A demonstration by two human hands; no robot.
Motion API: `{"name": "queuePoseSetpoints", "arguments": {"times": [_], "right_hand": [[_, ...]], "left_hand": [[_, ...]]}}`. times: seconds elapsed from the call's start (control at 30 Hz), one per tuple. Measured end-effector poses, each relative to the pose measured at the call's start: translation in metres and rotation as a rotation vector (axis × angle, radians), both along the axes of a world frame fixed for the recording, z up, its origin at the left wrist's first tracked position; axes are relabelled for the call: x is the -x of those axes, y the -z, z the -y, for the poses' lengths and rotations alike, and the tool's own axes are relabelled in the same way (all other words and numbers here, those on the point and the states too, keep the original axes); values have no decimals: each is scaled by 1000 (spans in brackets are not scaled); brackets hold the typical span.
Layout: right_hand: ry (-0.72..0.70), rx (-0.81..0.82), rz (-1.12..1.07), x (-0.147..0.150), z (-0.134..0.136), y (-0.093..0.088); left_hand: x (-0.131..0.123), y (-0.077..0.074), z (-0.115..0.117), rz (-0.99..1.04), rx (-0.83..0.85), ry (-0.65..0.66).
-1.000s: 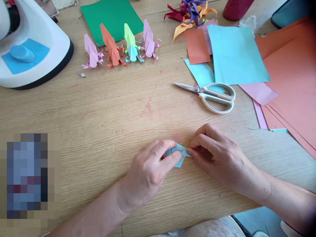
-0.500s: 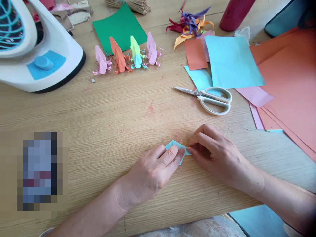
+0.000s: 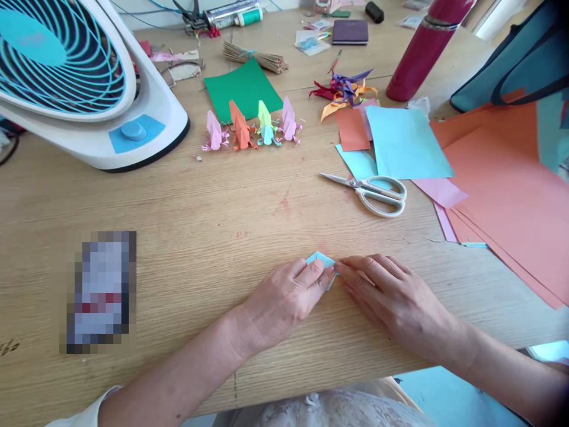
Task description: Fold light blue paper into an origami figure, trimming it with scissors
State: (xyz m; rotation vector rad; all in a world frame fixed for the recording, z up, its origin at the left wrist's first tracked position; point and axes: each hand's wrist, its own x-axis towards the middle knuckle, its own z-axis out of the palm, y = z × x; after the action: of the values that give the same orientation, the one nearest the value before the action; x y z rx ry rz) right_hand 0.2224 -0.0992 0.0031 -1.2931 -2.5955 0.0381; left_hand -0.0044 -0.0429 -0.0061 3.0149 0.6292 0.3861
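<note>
Our left hand point(image 3: 284, 293) presses folded blue paper point(image 3: 319, 257) to the tabletop point(image 3: 200, 237) with bunched fingers point(image 3: 310, 273); our right hand point(image 3: 395, 299) pinches its tip, where too hard a tug could tear it.

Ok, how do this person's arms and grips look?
The left grip and right grip are bare hands with no glove, ring or watch visible. A whitish sleeve shows on the left arm; none can be made out on the right arm.
</note>
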Motion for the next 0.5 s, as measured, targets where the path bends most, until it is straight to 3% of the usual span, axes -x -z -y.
{"name": "queuePoseSetpoints", "arguments": {"times": [0.5], "right_hand": [[0, -53, -17, -4, 5, 9]], "left_hand": [[17, -12, 1, -49, -124, 74]]}}
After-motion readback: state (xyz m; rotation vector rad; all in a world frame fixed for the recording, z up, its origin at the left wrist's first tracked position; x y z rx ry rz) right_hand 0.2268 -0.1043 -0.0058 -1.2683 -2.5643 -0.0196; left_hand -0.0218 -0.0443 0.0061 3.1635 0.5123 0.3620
